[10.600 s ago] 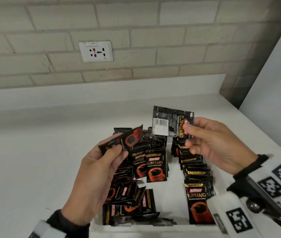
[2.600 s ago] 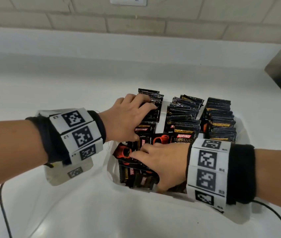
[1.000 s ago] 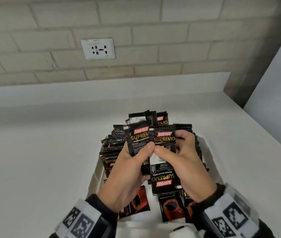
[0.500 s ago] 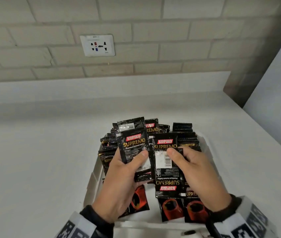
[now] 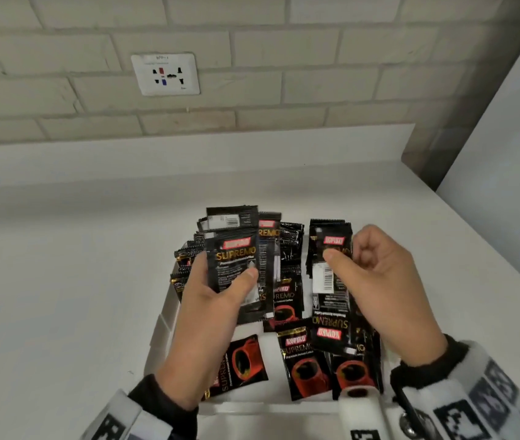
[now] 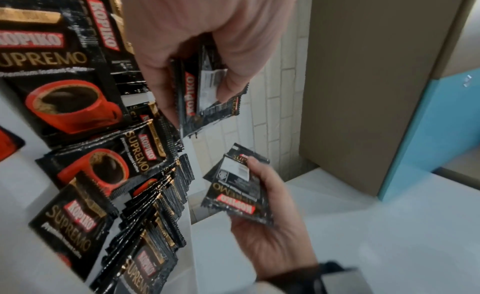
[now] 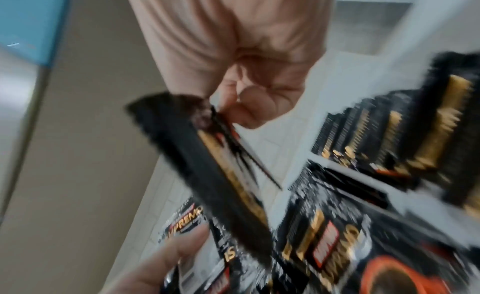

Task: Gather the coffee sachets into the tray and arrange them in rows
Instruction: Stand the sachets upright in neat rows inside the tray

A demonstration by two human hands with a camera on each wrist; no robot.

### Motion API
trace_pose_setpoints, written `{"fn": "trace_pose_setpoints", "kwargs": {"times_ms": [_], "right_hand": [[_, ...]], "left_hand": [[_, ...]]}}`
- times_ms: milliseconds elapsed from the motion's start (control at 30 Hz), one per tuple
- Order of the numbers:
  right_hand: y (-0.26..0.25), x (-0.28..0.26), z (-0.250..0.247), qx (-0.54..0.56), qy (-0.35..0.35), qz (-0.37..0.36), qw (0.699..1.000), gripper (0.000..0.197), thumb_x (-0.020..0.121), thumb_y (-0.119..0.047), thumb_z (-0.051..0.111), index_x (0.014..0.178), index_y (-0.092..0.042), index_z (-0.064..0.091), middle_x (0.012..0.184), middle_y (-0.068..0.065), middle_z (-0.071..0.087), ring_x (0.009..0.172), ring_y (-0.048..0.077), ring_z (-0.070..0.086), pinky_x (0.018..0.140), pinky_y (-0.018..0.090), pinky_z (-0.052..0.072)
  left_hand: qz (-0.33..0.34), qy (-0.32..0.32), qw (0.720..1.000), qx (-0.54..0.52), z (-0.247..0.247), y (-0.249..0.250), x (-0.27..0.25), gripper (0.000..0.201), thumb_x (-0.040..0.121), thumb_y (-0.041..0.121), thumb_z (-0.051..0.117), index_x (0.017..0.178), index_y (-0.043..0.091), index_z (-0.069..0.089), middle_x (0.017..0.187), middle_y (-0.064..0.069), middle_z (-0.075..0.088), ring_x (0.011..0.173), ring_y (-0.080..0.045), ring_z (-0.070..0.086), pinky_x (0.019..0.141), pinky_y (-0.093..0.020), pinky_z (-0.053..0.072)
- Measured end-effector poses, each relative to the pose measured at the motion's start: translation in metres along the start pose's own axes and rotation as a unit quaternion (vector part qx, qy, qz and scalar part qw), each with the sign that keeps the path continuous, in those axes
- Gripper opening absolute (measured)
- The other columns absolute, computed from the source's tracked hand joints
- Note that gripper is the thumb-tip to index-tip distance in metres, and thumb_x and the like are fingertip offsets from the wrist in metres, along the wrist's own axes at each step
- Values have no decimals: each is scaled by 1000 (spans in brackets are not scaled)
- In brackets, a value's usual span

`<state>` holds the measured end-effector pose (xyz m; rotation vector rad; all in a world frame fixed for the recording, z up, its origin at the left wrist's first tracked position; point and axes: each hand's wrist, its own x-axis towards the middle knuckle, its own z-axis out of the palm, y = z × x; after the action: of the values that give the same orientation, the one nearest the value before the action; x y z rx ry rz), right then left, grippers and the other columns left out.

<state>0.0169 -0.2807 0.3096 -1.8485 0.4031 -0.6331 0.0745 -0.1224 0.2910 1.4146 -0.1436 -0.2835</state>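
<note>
KOPIKO in white on red label, SUPREMO in gold below, small line "Premium Instant Coffee" under it: front of black sachet stack (image 5: 233, 258) in left hand (image 5: 211, 300). Same KOPIKO SUPREMO print upside down, with barcode above, on back of sachet (image 5: 328, 300) in right hand (image 5: 376, 281), right of stack. KOPIKO SUPREMO again on flat sachets (image 5: 303, 360) in tray (image 5: 160, 331) below stack. Print on wall socket (image 5: 165, 74) too small to read.

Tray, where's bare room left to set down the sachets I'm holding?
The tray shows bare floor near its front edge, between the loose sachet by the left hand and the two front sachets. The far rows are packed.
</note>
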Motion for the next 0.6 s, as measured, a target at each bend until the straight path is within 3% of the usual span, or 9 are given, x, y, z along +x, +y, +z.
{"fn": "trace_pose_setpoints", "kwargs": {"times_ms": [100,167,200,267,333,467,533,600], "right_hand": [[-17,-1,14,-76,-46,-60,994,29,83,-18,58,62,-18,39,50,-4,44,43,11,43,46,18,36],[-27,-3,23,-58,-106,-28,992,25,89,-30,51,69,-15,45,49,-4,49,40,11,49,41,19,40],[-30,-2,25,-20,-138,5,990,26,90,-36,45,75,-16,48,49,-5,51,38,8,50,40,19,43],[-31,1,25,60,-193,71,977,27,92,-39,36,86,-19,53,56,-5,51,42,8,52,45,24,46],[-28,6,22,151,-225,134,953,23,97,-27,35,98,-15,54,63,3,51,47,13,53,45,26,46],[-21,11,19,180,-285,190,922,23,95,-4,35,107,-13,53,54,2,51,41,12,48,35,20,38],[-19,11,18,150,-269,180,934,23,95,-6,39,103,-17,58,48,-3,48,36,9,43,33,18,32],[-19,12,17,89,-204,135,966,14,92,-16,50,97,-24,60,47,-8,50,38,4,44,38,16,33]], "left_hand": [[19,-75,997,15,15,5,-6,22,85,12,61,103,24,60,90,6,73,83,-3,68,70,-16,52],[27,-130,991,-8,21,9,-8,15,87,17,60,97,7,61,75,-9,68,69,-13,67,61,-16,51],[32,-151,988,-19,21,9,-9,21,87,22,62,92,2,60,68,-11,62,64,-15,63,60,-18,51],[35,-175,984,-14,15,9,-7,26,82,27,68,91,4,60,71,-4,64,68,-15,63,65,-20,50],[13,-151,988,-28,8,5,-5,23,77,22,73,95,9,67,82,-4,71,79,-18,68,69,-22,53],[-74,-97,988,-91,4,-3,-5,20,71,6,64,90,9,68,80,-10,73,70,-21,68,60,-28,56],[-101,-88,985,-113,3,-3,-5,26,69,4,63,95,7,67,83,-12,73,68,-22,69,58,-28,57],[-113,-92,981,-129,2,-2,-5,33,68,5,63,101,6,66,89,-14,74,70,-23,70,60,-30,59]]}}
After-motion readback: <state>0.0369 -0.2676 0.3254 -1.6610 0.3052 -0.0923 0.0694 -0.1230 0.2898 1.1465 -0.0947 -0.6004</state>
